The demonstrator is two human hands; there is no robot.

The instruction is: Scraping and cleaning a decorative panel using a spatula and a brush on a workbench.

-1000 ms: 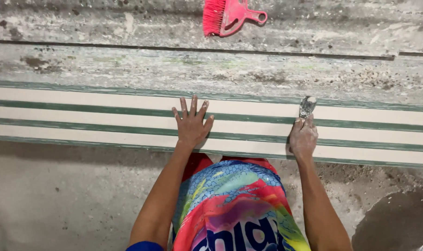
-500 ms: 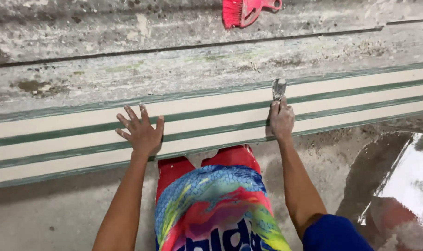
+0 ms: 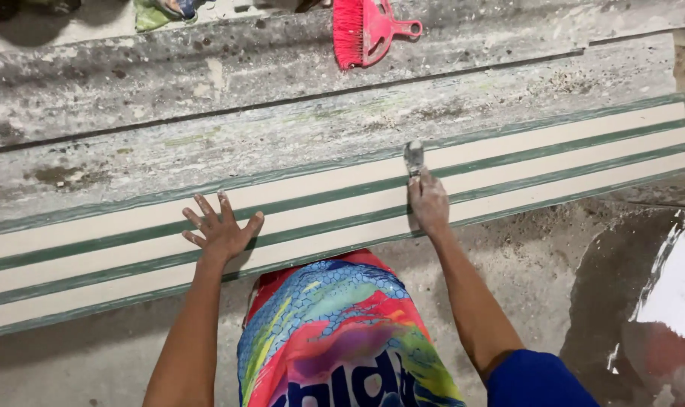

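I'm pressing my left hand [image 3: 220, 232] flat, fingers spread, gripping nothing, on the long striped board [image 3: 553, 162] lying across the dusty floor, while my right hand [image 3: 428, 202] is closing around a small scraper [image 3: 413, 157] (blade on the board). The board looks stiff and heavy, best steadied from above.

My left hand [image 3: 220, 234] lies on the striped slab [image 3: 584, 151]; my right hand [image 3: 428, 202], further right, holds a scraper [image 3: 414, 157]; a brush [image 3: 363, 30] lies beyond.

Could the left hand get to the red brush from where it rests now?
Probably not without leaning: the left hand lies flat on the striped board, and the red brush sits well beyond it, across bare concrete. Nothing blocks the path.
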